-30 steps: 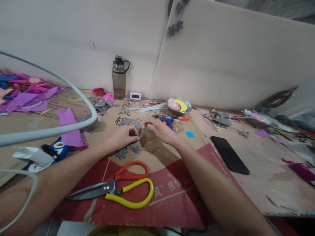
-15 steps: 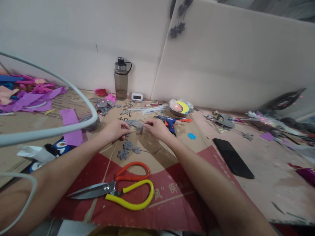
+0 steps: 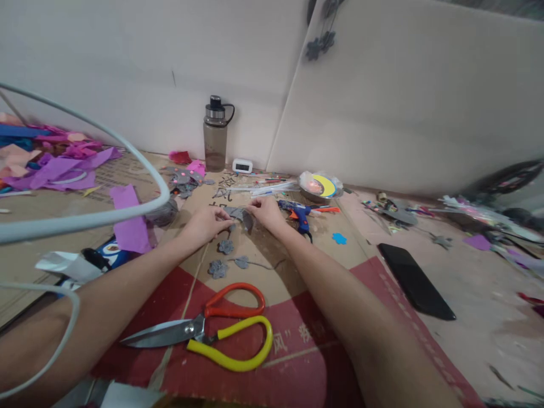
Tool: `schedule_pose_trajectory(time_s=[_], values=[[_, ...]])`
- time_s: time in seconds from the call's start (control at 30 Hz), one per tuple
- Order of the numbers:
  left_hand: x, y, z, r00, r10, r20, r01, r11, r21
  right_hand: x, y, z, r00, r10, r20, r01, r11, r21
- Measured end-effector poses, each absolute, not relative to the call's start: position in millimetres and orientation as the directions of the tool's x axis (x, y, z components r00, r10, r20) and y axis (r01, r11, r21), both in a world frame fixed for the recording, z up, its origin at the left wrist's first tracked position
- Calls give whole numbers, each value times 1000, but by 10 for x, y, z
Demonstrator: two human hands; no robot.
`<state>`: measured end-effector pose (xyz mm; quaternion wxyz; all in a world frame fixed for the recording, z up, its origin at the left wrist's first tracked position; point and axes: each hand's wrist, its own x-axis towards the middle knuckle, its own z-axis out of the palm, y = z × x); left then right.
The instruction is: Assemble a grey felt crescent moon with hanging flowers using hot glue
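Here, a grey curved piece (image 3: pixel 247 220) over the cardboard (image 3: pixel 212 381) is pinched by the right hand (image 3: pixel 264 214); whether anything is held by the curled left hand (image 3: pixel 207 223) cannot be told. The piece is best gripped lightly, uncreased.

The location is a craft workspace, probably a small handicraft workshop. Indicators: printed cardboard (image 3: pixel 178 292) covers part of the worktable (image 3: pixel 480 300); large scissors (image 3: pixel 196 327) and a blue hot-glue gun (image 3: pixel 301 213) lie on it. Grey flower cutouts (image 3: pixel 218 268), a blue flower cutout (image 3: pixel 339 238) and heaped coloured scraps (image 3: pixel 68 165) surround the work area. White panels (image 3: pixel 382 102) stand directly behind.
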<state>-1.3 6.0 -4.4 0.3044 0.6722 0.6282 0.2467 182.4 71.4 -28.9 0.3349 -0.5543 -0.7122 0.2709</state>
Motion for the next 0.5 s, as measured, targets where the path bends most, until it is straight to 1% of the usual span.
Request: schedule_pose_trajectory(time_s=[0.17,0.27,0.4,0.5], values=[[-28,91,-82,110,994,23,749,-98,655,1825,720,-319,-130,977,167,623,212,-753],[-9,69,-68,137,984,110,798,-175,576,1827,711,-309,-119,980,161,622,200,-757],[14,8,-26,183,967,180,840,-249,482,1835,704,-288,-117,981,156,617,195,-762],[14,-23,5,168,960,224,845,-258,469,1842,694,-280,-117,981,155,606,194,-771]])
